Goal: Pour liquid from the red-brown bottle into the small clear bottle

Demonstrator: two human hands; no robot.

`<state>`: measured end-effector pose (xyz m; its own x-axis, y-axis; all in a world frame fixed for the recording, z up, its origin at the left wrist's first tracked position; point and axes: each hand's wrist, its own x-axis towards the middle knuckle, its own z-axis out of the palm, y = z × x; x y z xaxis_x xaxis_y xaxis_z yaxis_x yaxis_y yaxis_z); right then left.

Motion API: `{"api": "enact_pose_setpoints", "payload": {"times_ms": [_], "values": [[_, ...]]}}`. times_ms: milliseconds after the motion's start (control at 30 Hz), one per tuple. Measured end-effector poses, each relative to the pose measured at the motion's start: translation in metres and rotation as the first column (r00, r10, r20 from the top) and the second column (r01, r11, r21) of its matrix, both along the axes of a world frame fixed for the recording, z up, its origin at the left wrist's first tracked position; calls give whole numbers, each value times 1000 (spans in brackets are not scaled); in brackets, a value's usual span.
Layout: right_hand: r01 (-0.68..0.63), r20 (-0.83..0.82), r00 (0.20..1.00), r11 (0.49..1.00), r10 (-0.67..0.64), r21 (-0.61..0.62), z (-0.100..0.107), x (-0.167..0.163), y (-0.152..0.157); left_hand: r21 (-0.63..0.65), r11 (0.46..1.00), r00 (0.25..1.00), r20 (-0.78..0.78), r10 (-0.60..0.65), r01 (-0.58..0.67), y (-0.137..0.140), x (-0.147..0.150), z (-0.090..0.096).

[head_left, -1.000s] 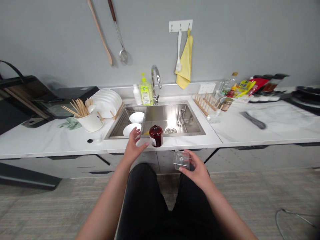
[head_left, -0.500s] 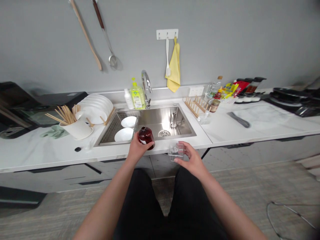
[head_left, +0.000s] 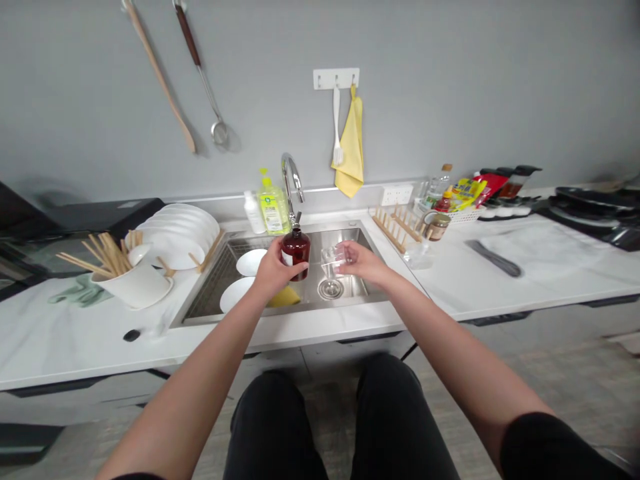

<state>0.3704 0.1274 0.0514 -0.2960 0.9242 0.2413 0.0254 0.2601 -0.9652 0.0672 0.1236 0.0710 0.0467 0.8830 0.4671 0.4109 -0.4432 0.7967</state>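
Note:
My left hand (head_left: 275, 269) is wrapped round a dark red bottle (head_left: 297, 248) with a short dark neck and a pale label, held upright over the sink (head_left: 327, 238). Close by on the right, my right hand (head_left: 363, 262) grips a clear, square-looking container (head_left: 331, 259) above the basin, near the drain (head_left: 331, 289). The two held things are apart. Below my left hand a yellow cloth or sponge (head_left: 285, 297) shows in the sink, partly hidden. White bowls (head_left: 251, 261) sit in the rack section at the left.
Behind the sink stand a faucet (head_left: 290, 180), a green soap bottle (head_left: 271, 207) and a white bottle (head_left: 254, 213). Plates (head_left: 185, 230) and a chopstick holder (head_left: 137, 285) are at the left. A wooden rack (head_left: 393, 227), a jar (head_left: 439, 227) and a dark utensil (head_left: 495, 259) lie right.
Both hands have moved forward from the counter's front edge to over the sink, carrying the bottle and the clear container. The yellow item in the sink has come into view.

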Motion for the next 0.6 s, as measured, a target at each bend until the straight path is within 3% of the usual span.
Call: {"api": "enact_pose_setpoints", "payload": {"times_ms": [133,300,467,600], "values": [[33,17,999,999,-32,-21,-14,-13,65,-5,1000,1000,-5,-29,29,58,2,-21],[-17,130,991,996,29,-93,-55,-24,122,-31,999,999,-43,-21,19,108,-1,-55],[-52,205,977,997,65,-64,-93,-18,144,-120,992,995,-80,-54,44,127,-11,-81],[-84,248,965,996,90,-36,-99,-13,146,-187,980,993,-80,-82,65,127,-16,-81]]}}
